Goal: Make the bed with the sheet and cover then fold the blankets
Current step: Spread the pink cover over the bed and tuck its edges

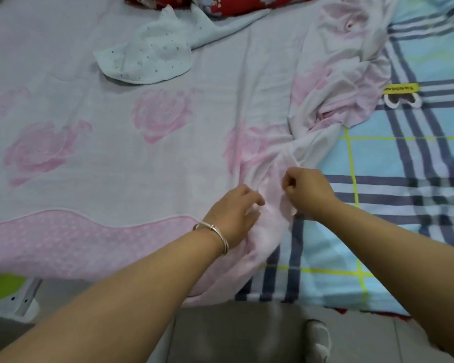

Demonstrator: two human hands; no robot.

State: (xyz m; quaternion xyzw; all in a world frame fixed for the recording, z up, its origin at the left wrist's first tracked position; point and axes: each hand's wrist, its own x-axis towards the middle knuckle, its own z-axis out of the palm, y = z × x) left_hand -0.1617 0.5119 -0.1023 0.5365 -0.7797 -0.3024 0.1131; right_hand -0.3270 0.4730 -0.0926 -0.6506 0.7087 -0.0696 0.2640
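Not much to report on what I'm wearing here. Both forearms are bare, no sleeves anywhere in my view. The left hand (236, 216) has a thin silver-coloured bangle (214, 235) on the wrist — looks like two slim loops with a small bead or clasp on top. The right hand (308, 191) has nothing on it — no ring or watch. A light-coloured shoe (317, 339) shows down low, blurry.

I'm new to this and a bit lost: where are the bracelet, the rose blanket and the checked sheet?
bracelet (215, 235), head view, on the band at the left wrist.
rose blanket (160, 115), head view, on a pink rose print.
checked sheet (393, 158), head view, on a bare blue square.
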